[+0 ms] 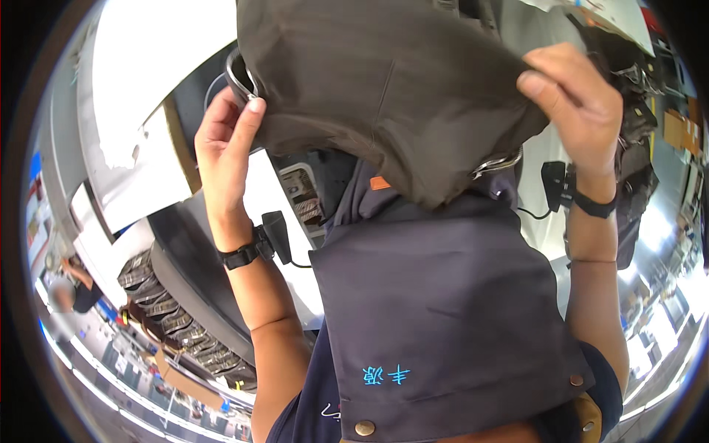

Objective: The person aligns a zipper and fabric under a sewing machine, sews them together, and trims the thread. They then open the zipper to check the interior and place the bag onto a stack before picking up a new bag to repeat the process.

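A dark brown sewn cloth piece [332,81] is stretched between my two hands in front of my apron. Silvery zip edging runs along it near my left hand and again at its lower right. My left hand [225,140] pinches its left edge, thumb on top beside the zip. At the upper right my right hand [580,103] grips the opposite edge between thumb and bent fingers. The cloth's lower part hangs in a point over the dark grey apron [443,295]. Each wrist wears a black strap with a small black box.
White tabletops [148,59] lie to the left and behind the cloth. A light tray [299,184] of small parts sits below it. Dark bundles [185,325] stand in a row at lower left; more dark pieces [639,125] hang at right. Another person [77,292] is far left.
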Demonstrator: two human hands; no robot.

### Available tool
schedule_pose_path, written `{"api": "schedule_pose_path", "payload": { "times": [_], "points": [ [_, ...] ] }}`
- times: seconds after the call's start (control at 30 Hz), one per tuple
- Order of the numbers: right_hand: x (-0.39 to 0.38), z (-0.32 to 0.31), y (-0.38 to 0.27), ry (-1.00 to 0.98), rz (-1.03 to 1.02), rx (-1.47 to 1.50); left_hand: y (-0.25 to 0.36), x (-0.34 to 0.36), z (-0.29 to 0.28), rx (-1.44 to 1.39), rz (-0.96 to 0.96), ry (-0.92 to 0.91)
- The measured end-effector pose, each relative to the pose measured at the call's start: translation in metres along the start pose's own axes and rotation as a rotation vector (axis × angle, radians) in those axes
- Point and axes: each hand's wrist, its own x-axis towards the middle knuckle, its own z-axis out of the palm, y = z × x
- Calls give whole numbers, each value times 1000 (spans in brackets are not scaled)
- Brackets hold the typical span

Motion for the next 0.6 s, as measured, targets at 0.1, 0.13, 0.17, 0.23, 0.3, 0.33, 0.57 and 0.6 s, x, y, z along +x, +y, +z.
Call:
{"api": "schedule_pose_path", "payload": {
  "times": [0.1, 0.13, 0.17, 0.23, 0.3, 0.33, 0.57, 0.6],
  "points": [
    [-4, 24, -18, -126, -219, -103, -11, -12, -18, -3, -110, 69],
    [-5, 30, -24, -117, -401, -112, -12, -15, -20, -19, -68, 85],
    [-7, 36, -31, -113, -511, -93, -13, -18, -20, -2, -133, 175],
    [-15, 45, -43, -108, -631, -6, -13, -23, -16, -277, -45, 249],
    [-20, 51, -44, -114, -661, 32, -9, -27, -16, -157, 15, 82],
    [-22, 53, -44, -120, -668, 43, -6, -26, -20, -100, 28, 34],
    [-31, 32, -30, -202, -475, 39, 1, -26, -35, -123, 38, -112],
    [-33, 29, -29, -229, -443, 30, 3, -26, -33, -129, 31, -118]
  ]
}}
